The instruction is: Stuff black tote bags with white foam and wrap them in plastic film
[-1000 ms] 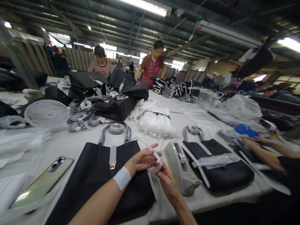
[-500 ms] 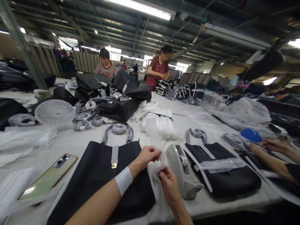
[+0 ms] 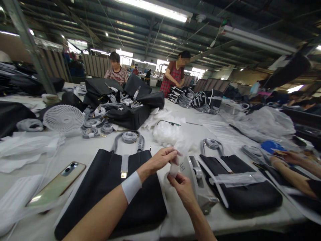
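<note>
A thin, translucent white strip [image 3: 175, 167] stretches between my two hands. My left hand [image 3: 160, 160], with a pale band around the wrist, pinches its upper part over the right edge of a black handbag [image 3: 107, 190]. Lower down, my right hand [image 3: 182, 187] grips the strip's bottom end between thumb and fingers. Just right of my hands stands a grey tape dispenser [image 3: 197, 180]. The handbag lies flat, its wrapped handles [image 3: 141, 142] pointing away and a covered strap with a gold clasp [image 3: 123, 175] on its front.
Beyond my hands lies a bundle of white filmy material [image 3: 168, 131]. A second black bag [image 3: 240, 190] is on the right, near another person's hands [image 3: 288, 162]. On the left are a phone [image 3: 57, 184] and a white fan [image 3: 64, 118]. Black bags [image 3: 127, 115] are heaped behind.
My left hand has moved slightly up and right with the strip, its fingers more extended. My right hand has shifted slightly right. The view has shifted a little.
</note>
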The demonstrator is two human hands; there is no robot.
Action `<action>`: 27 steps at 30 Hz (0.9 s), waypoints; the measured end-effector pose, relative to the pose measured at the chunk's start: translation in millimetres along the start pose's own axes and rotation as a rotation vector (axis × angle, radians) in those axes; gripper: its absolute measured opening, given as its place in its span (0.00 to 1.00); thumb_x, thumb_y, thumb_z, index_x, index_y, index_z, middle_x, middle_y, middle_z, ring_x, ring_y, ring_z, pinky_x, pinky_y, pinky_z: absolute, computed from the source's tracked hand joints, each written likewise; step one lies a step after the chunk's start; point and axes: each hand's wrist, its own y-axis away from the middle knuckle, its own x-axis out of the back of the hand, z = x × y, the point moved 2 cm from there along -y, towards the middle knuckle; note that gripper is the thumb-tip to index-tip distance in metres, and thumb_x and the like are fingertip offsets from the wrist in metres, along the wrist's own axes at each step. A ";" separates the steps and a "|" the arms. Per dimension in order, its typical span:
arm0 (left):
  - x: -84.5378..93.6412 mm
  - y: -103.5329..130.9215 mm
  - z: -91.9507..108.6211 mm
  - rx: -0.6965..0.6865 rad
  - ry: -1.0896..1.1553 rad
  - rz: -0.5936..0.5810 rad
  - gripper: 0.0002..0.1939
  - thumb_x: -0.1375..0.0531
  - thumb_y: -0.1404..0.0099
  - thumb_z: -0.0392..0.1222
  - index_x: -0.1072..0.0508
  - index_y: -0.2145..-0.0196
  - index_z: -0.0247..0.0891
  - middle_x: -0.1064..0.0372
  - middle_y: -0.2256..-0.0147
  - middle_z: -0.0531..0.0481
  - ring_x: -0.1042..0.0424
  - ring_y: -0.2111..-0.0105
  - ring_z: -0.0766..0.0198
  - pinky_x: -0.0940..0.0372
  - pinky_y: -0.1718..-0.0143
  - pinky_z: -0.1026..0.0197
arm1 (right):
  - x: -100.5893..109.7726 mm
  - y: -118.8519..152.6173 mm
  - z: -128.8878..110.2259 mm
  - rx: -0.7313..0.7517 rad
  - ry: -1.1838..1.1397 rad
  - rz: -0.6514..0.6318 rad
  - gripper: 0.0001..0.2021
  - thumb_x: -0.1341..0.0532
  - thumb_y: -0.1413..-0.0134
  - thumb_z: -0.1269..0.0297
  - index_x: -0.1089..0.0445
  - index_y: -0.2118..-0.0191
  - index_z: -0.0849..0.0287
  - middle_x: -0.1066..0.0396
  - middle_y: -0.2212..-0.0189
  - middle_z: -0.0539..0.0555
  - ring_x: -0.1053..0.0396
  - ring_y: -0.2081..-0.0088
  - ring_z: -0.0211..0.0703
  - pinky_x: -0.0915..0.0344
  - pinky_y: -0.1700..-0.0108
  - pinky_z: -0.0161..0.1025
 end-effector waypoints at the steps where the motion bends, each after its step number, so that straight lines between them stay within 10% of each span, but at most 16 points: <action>1: 0.4 0.9 0.0 0.007 0.001 -0.003 0.22 0.43 0.37 0.56 0.26 0.56 0.35 0.33 0.71 0.51 0.34 0.70 0.66 0.40 0.66 0.64 | 2.1 -3.6 -2.3 0.003 0.024 0.041 0.20 0.32 0.57 0.46 0.28 0.77 0.61 0.35 0.82 0.49 0.40 0.77 0.37 0.42 0.74 0.35; 5: 1.6 12.5 -23.1 0.106 -0.093 -0.044 0.33 0.32 0.48 0.49 0.32 0.46 0.37 0.30 0.61 0.47 0.33 0.66 0.64 0.39 0.64 0.63 | 11.4 -10.1 -6.8 0.034 0.105 0.257 0.23 0.34 0.58 0.43 0.33 0.83 0.59 0.36 0.84 0.50 0.40 0.78 0.39 0.43 0.75 0.36; 10: -2.9 28.7 -59.9 0.113 -0.219 -0.061 0.18 0.42 0.38 0.53 0.26 0.73 0.34 0.32 0.76 0.50 0.36 0.74 0.66 0.42 0.71 0.64 | 13.3 -7.4 -11.0 0.064 0.091 0.299 0.22 0.36 0.54 0.42 0.29 0.72 0.61 0.32 0.82 0.49 0.38 0.79 0.39 0.40 0.76 0.35; 17: -4.6 31.1 -53.3 0.076 -0.345 0.017 0.16 0.43 0.36 0.51 0.26 0.74 0.37 0.32 0.74 0.50 0.34 0.72 0.61 0.40 0.66 0.62 | 27.8 -7.0 -39.5 -0.010 0.341 0.365 0.32 0.46 0.49 0.34 0.25 0.70 0.63 0.30 0.84 0.54 0.32 0.82 0.43 0.36 0.79 0.37; 22: 13.2 98.6 -30.8 -0.004 -0.575 0.209 0.19 0.41 0.36 0.49 0.28 0.48 0.46 0.33 0.48 0.42 0.41 0.45 0.45 0.58 0.38 0.45 | 45.8 1.1 -80.7 0.138 0.670 0.338 0.34 0.54 0.41 0.38 0.23 0.73 0.62 0.29 0.84 0.58 0.28 0.79 0.47 0.36 0.74 0.40; 27: 24.0 170.6 -37.7 0.044 -0.744 0.125 0.30 0.34 0.43 0.53 0.33 0.43 0.55 0.48 0.35 0.46 0.67 0.35 0.31 0.87 0.42 0.31 | 30.4 10.7 -130.1 0.543 1.236 0.295 0.32 0.52 0.40 0.43 0.38 0.89 0.56 0.42 0.93 0.56 0.37 0.85 0.45 0.50 0.77 0.40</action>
